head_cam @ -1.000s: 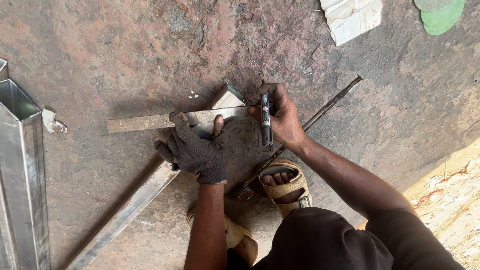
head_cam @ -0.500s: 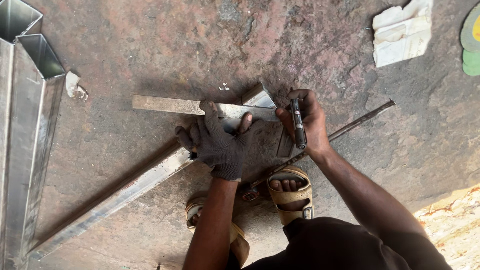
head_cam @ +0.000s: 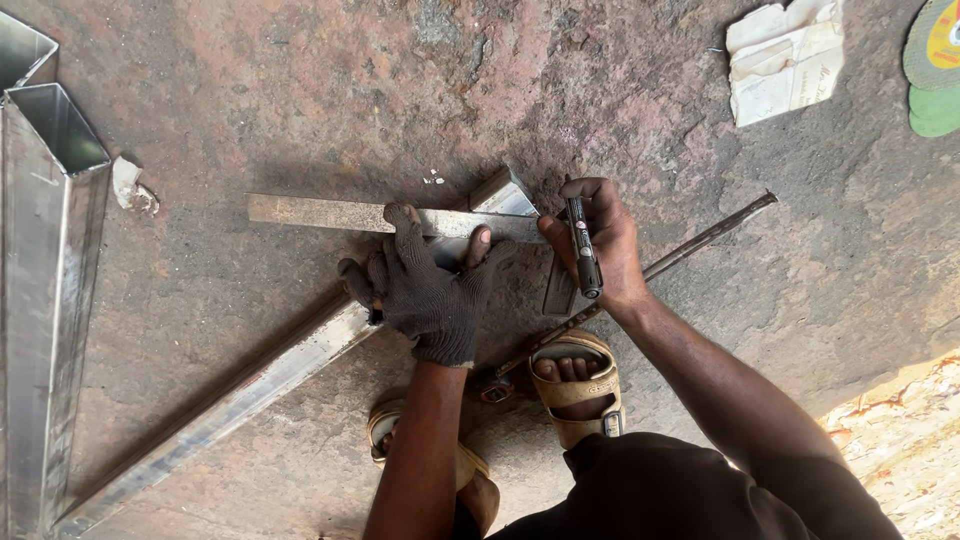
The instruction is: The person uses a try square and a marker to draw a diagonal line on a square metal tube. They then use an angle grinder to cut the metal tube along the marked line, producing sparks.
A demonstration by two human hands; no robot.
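Viewed from above, we are crouching on a rough stone floor [head_cam: 300,90] and marking a long metal tube [head_cam: 250,385], which is running from 7 o'clock at the lower left corner up to its cut end just past the centre. Our left hand [head_cam: 430,290], wearing a dark knitted glove with worn fingertips, is pressing flat across a metal square [head_cam: 330,213] and pinning its blade over the tube near that end; the palm is spread wide, holding by downward pressure rather than by a closed grasp. Our right hand [head_cam: 600,245], bare, at 3 o'clock from the glove, is wrapping narrowly around a black marker [head_cam: 583,248], whose tip is hidden behind the fingers by the edge of the square. We are judging the step in hand to be the scribing of a cut line, and the next move is calling for a steady square and a single even stroke along its edge. A thin steel rod [head_cam: 700,240] is lying under the right wrist, pointing toward 2 o'clock. Two sandalled feet [head_cam: 575,385] are resting at 6 o'clock. More square tubing [head_cam: 50,250] is lying at 9 o'clock, folded paper [head_cam: 785,60] at 1 o'clock, and green cutting discs [head_cam: 935,75] at the upper right edge.
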